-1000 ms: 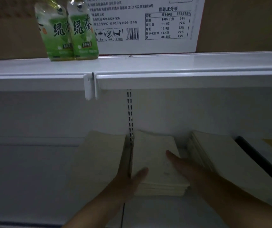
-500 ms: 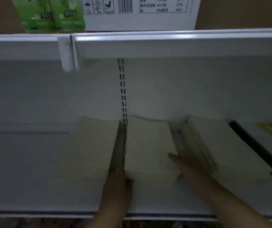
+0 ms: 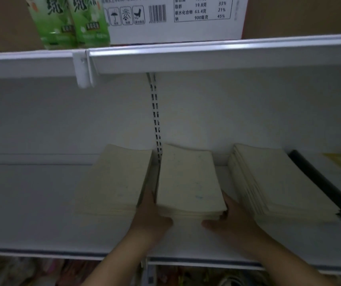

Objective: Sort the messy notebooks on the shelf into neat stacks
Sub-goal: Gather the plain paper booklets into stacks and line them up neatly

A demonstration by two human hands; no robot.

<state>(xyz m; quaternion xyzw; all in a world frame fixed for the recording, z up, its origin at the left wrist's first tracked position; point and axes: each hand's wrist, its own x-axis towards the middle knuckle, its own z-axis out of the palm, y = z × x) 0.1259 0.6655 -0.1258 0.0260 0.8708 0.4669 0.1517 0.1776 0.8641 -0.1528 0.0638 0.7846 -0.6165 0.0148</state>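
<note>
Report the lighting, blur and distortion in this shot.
Head view: dim beneath the upper shelf, whose front rail glares brightly; middle stack fairly sharp; right stack smeared at its near corner; left hand and right hand dark in shadow; wide-angle lens bows the shelf edges.

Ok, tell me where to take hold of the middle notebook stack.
Probably grip the middle notebook stack by its two long sides near the front corners, reaching in from the open front of the shelf: it lies flat, with gaps on both sides.
</note>
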